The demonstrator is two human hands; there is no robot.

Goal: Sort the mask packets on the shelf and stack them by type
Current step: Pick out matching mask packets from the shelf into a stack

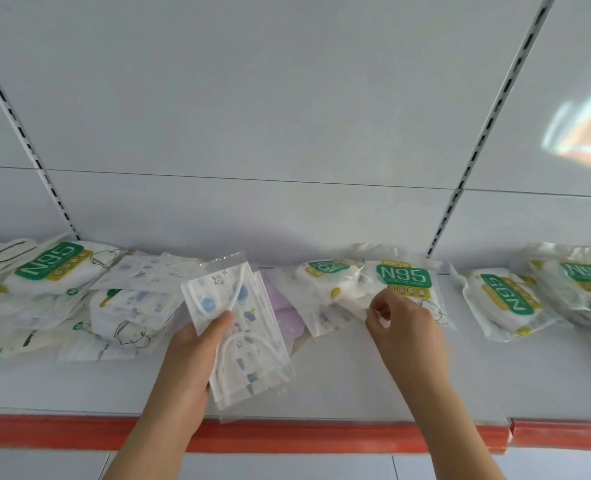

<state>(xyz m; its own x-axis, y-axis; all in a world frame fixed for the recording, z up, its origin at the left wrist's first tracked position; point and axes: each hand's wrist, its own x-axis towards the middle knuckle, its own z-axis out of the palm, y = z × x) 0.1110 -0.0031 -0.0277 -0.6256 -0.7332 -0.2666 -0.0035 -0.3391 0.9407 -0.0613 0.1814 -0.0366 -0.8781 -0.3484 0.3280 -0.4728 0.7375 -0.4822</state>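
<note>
My left hand (pixel 197 355) grips a clear packet of white printed masks (pixel 242 327), thumb on its face, lifted above the white shelf (pixel 356 382). My right hand (pixel 401 327) pinches the lower edge of an N95 packet (pixel 403 278) with a green label, lying flat. Beside it lie another N95 packet (pixel 332 275), a small printed packet (pixel 328 317) and a lilac mask packet (pixel 287 310). On the left is a loose heap of printed packets (pixel 141 289) with an N95 packet (pixel 51 268) on top. More N95 packets (pixel 509 303) lie at the right.
The shelf has an orange-red front strip (pixel 322 438). A white back panel with slotted uprights (pixel 488 133) rises behind the packets. Bare shelf surface shows in front of the packets, between my arms and to the right.
</note>
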